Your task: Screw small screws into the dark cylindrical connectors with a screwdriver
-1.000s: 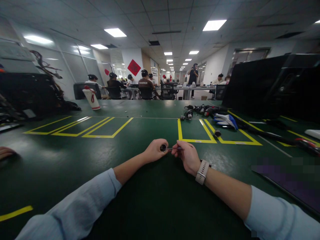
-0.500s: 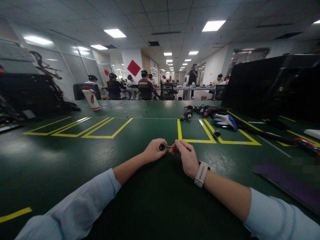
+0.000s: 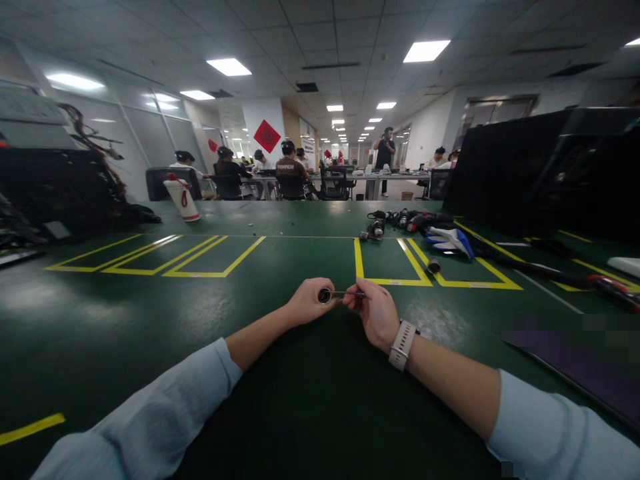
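My left hand is closed around a small round metal connector piece, its dark hollow end facing me. Between thumb and fingers, my right hand pinches a slim screwdriver with a thin metal shaft; most of its dark handle is hidden by the fingers. The shaft lies level and its tip reaches the side of the connector piece. Whether it sits in a screw I cannot tell. Both hands are above the green table, close together.
Yellow tape outlines mark the green table. A loose metal connector, blue-white gloves and cabled connectors lie to the right. A white cup stands back left. Dark equipment rises at right; people sit beyond.
My right hand has shifted slightly right and turned, so more of the screwdriver's shaft and part of its handle show. My left hand stays in place with the connector piece.
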### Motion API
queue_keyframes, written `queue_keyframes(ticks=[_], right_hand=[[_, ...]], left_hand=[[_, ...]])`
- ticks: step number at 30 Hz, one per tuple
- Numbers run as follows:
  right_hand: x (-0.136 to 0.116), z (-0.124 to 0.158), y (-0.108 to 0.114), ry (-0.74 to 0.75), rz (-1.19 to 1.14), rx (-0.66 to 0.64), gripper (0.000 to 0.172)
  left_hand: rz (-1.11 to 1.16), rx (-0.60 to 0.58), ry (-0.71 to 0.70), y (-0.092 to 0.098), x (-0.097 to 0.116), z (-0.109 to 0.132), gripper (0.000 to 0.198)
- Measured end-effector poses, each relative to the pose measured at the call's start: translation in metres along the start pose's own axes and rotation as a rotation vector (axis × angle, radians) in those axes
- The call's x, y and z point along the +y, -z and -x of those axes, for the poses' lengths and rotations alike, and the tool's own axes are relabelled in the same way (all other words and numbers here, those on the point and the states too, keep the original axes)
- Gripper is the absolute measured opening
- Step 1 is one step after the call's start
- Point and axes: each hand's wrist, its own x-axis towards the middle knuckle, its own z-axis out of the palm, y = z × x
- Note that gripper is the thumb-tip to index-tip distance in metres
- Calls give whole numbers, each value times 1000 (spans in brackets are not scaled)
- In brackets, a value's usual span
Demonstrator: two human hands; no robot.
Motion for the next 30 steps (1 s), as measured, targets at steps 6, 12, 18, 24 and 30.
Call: queue_keyframes(ticks=[6, 12, 18, 24, 30], right_hand=[[-3, -11, 6, -106, -167, 181, 26], [-11, -22, 13, -90, -241, 251, 24], [-11, -31, 18, -40, -236, 273, 16], [-9, -31, 16, -23, -221, 259, 17], [-5, -33, 16, -2, -195, 243, 17]], left_hand=[[-43, 0, -8, 0, 0, 0, 32], [-83, -89, -17, 2, 3, -1, 25], [-245, -224, -118, 1, 21, 1, 27], [-461, -272, -289, -10, 64, 11, 24], [-559, -299, -480, -22, 90, 12, 23]])
